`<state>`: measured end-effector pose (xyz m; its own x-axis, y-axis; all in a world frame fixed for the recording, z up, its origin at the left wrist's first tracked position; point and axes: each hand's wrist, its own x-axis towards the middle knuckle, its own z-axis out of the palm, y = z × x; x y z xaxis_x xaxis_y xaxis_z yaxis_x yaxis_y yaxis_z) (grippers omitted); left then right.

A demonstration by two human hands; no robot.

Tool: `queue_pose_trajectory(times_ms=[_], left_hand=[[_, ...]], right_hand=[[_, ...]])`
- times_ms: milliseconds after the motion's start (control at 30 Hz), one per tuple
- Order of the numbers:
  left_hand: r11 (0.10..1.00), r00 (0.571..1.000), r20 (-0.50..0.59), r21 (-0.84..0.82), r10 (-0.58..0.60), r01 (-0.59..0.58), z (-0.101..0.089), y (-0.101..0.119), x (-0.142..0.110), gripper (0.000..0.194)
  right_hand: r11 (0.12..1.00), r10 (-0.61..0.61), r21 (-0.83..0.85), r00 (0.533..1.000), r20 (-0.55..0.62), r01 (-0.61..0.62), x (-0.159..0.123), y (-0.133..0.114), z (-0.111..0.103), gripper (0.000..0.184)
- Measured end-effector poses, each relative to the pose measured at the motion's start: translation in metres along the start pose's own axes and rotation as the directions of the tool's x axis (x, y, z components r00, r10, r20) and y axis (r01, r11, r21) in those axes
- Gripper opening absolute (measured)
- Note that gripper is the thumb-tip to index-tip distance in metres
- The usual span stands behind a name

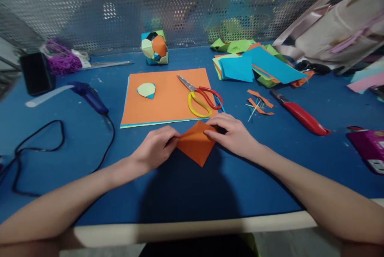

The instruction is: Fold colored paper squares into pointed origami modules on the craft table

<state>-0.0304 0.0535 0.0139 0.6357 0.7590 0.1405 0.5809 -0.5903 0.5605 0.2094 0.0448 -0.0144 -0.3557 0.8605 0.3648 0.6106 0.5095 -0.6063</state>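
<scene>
While our left hand [156, 146] pinches the left corner of the orange paper square [196, 146], our right hand [232, 134] grips it near the right; it lies between them, one diagonal running hand to hand.

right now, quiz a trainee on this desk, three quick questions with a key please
1. What are the left hand and right hand holding between them?
2. True or false: the scissors have two blue handles.
3. Fill in the blank: the small pale-green and blue piece lies on a large ____ sheet.

Key:
1. An orange paper piece.
2. False; one is red, the other yellow.
3. Orange.
</scene>
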Motion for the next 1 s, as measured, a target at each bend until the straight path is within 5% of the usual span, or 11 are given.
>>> queue_pose_trajectory(times_ms=[300, 467, 667, 1000], left_hand=[[0.998, 0.998, 0.017, 0.012, 0.066, -0.067, -0.004, -0.016, -0.002, 0.019], [0.997, 0.997, 0.041, 0.043, 0.067, -0.068, -0.003, -0.018, -0.002, 0.017], [0.995, 0.996, 0.045, 0.048, 0.082, -0.084, -0.002, -0.019, -0.001, 0.018], [0.995, 0.982, 0.188, 0.100, -0.026, 0.007, -0.015, -0.022, 0.000, 0.013]], right_hand=[[0.953, -0.303, -0.002, 0.952, 0.043, 0.304, -0.004, 0.004, 0.000, 0.017], [0.926, -0.350, -0.110, 0.930, 0.115, 0.362, -0.007, 0.001, 0.001, 0.018], [0.816, -0.545, -0.110, 0.819, 0.179, 0.568, -0.006, -0.003, -0.001, 0.025], [0.760, -0.604, -0.117, 0.761, 0.238, 0.640, -0.005, -0.005, -0.003, 0.029]])
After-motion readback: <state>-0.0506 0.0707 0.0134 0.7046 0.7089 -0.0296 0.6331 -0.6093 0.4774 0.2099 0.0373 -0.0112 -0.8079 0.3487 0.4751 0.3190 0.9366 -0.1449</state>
